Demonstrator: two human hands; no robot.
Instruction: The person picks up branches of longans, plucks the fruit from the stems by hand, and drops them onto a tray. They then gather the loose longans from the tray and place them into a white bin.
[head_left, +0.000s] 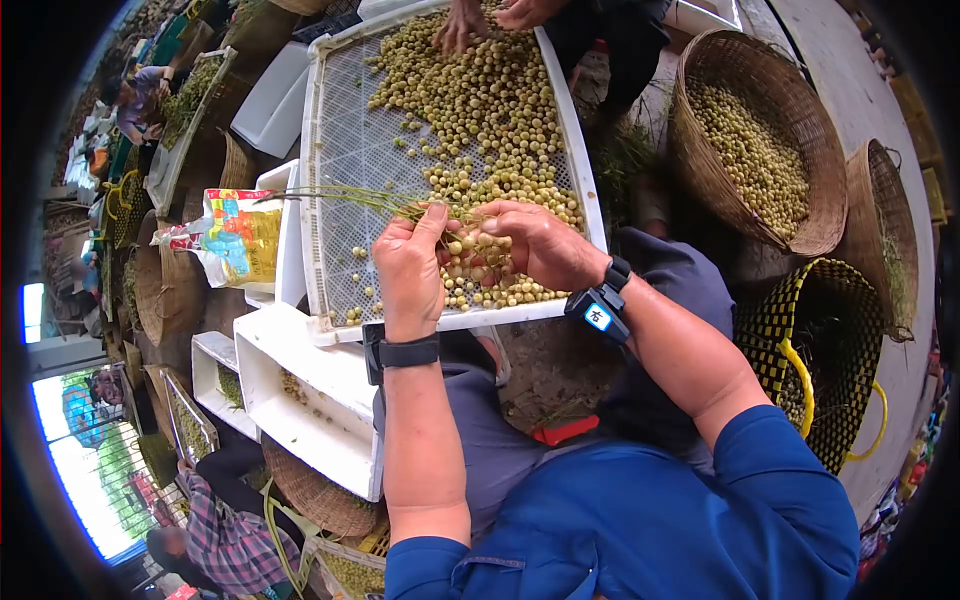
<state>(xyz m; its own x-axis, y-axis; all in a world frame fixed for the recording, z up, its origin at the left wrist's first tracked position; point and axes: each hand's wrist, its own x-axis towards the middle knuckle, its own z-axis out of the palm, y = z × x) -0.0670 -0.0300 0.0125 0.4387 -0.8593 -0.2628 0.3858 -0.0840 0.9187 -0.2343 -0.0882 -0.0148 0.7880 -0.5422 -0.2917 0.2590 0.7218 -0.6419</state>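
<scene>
Over a white mesh tray [590, 190] lie many small round yellow-green fruits [490, 110], thickest toward the tray's right side. My left hand [412, 265] is closed round a bunch of thin green stems [345, 195] that stick out to the left. Just right of it, my right hand [545, 245] has its fingers curled at fruits hanging from the bunch, above the tray's near edge. Its fingertips are partly hidden among the fruits. Both wrists wear black straps.
Another person's hands [462, 25] reach into the tray's far end. Wicker baskets [832, 165] stand at the right, one holding fruits, with a yellow-black woven basket [840, 400] nearer. White foam boxes [320, 420] and a colourful bag [245, 240] are at the left. A red object [566, 431] lies below.
</scene>
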